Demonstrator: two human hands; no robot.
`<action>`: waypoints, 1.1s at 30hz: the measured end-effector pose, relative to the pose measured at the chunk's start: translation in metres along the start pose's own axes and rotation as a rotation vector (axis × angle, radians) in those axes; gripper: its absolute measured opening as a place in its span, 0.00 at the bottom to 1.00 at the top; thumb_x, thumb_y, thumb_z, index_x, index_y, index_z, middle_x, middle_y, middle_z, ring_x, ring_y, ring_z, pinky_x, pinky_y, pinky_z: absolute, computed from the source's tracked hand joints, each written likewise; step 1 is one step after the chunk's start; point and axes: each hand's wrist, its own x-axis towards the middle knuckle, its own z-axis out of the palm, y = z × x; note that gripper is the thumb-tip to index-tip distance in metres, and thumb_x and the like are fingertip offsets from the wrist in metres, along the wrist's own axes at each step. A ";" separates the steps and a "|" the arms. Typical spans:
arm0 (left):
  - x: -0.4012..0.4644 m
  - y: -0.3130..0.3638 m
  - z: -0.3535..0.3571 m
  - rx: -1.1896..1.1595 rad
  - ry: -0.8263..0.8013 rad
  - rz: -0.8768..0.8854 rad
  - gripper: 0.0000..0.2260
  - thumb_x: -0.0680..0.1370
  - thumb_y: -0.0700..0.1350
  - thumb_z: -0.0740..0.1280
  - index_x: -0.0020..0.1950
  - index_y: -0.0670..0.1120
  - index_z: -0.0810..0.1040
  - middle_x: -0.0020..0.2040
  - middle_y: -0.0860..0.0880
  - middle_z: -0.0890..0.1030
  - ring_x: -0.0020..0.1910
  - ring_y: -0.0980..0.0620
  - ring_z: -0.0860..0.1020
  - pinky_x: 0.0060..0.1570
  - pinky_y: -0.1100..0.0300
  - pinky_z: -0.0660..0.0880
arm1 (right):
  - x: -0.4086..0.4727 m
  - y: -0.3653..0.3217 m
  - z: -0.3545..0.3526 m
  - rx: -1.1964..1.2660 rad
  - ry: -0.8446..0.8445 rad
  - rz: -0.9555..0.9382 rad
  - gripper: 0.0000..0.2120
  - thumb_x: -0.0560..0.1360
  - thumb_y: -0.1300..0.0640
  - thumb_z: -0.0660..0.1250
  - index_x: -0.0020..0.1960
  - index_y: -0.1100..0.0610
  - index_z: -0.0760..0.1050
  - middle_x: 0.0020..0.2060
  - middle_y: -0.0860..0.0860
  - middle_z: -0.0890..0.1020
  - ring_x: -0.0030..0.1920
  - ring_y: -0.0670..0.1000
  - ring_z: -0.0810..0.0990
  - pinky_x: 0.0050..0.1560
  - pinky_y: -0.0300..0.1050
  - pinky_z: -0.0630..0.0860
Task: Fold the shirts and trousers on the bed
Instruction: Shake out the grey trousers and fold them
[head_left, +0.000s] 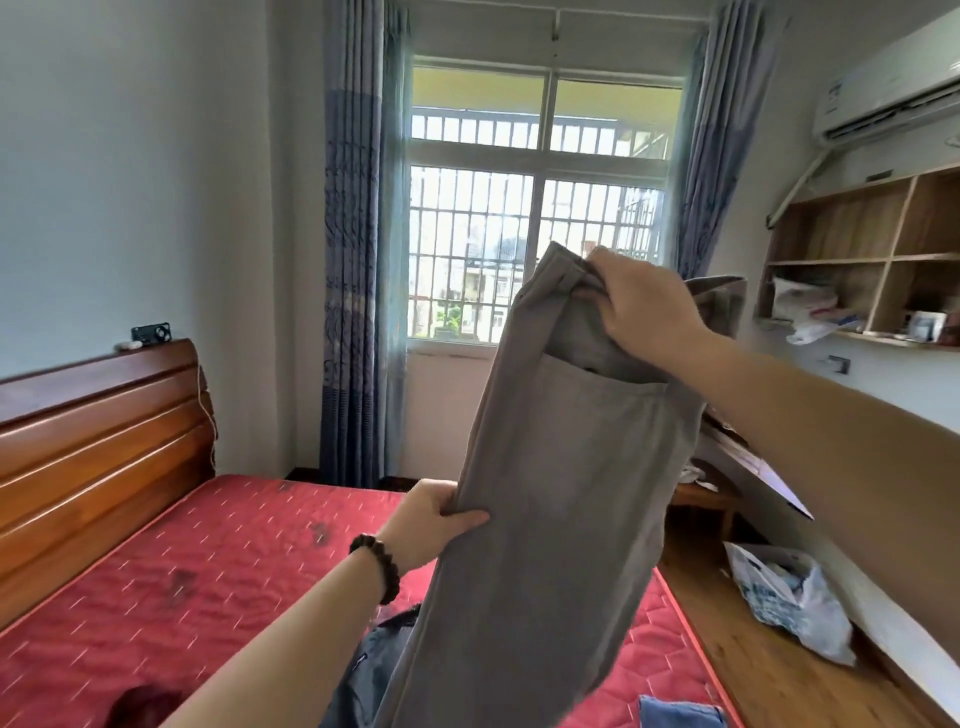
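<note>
Grey trousers (550, 499) hang in the air in front of me, above the red mattress (208, 561). My right hand (644, 306) grips the waistband at the top. My left hand (431, 519), with a dark bead bracelet on the wrist, pinches the left edge of the fabric lower down. A back pocket faces me. Under the trousers a dark garment (374, 670) lies on the bed, a blue one (680, 714) shows at the bottom edge, and a dark red one (140, 704) at the bottom left.
A wooden headboard (93, 441) runs along the left. A barred window (535, 228) with blue curtains is straight ahead. On the right stand wooden wall shelves (872, 260), a low stool (701, 493), and a plastic bag (795, 597) on the wooden floor.
</note>
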 end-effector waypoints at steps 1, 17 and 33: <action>-0.014 0.001 0.004 -0.022 0.011 -0.016 0.06 0.73 0.42 0.73 0.48 0.42 0.84 0.47 0.46 0.85 0.46 0.50 0.83 0.50 0.55 0.80 | -0.003 0.000 -0.011 -0.018 0.013 -0.005 0.05 0.79 0.57 0.60 0.51 0.59 0.69 0.42 0.60 0.79 0.42 0.63 0.78 0.39 0.52 0.68; -0.082 0.165 0.025 -0.236 0.277 0.145 0.09 0.71 0.39 0.75 0.48 0.36 0.81 0.48 0.41 0.84 0.46 0.47 0.82 0.53 0.46 0.79 | -0.067 -0.035 -0.098 0.451 0.055 0.031 0.21 0.70 0.43 0.72 0.55 0.56 0.73 0.51 0.46 0.77 0.52 0.49 0.76 0.54 0.45 0.71; -0.088 0.170 -0.016 -0.432 0.245 0.141 0.08 0.72 0.35 0.71 0.51 0.37 0.80 0.49 0.40 0.83 0.51 0.41 0.80 0.56 0.45 0.77 | -0.216 -0.029 -0.047 1.672 -0.388 0.755 0.33 0.54 0.48 0.83 0.55 0.56 0.77 0.51 0.52 0.83 0.53 0.52 0.81 0.53 0.49 0.78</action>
